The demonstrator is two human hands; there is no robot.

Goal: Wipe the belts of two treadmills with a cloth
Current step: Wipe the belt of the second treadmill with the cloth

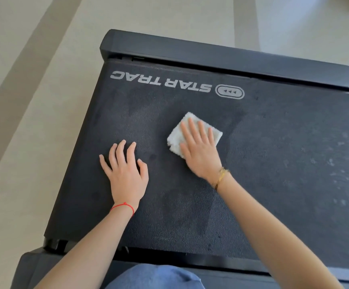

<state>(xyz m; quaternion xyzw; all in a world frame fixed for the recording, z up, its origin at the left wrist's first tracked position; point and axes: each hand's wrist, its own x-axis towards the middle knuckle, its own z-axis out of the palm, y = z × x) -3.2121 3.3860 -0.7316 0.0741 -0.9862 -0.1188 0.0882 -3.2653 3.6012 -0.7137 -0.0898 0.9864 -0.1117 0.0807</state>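
Pale floor (33, 101) surrounds the belt (273, 163) printed "STAR TRAC" along its far edge, where your right hand (200, 151) presses the cloth (176, 136) flat-fingered mid-belt, left hand (125, 174) resting loosely spread beside it.

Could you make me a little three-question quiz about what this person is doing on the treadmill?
1. True or false: the right hand presses the white cloth flat on the belt.
2. What does the left hand touch? A) the cloth B) the bare belt C) the floor
3. Fill in: the dusty pale marks lie toward the ___ side of the picture.

Key: 1 true; 2 B; 3 right.
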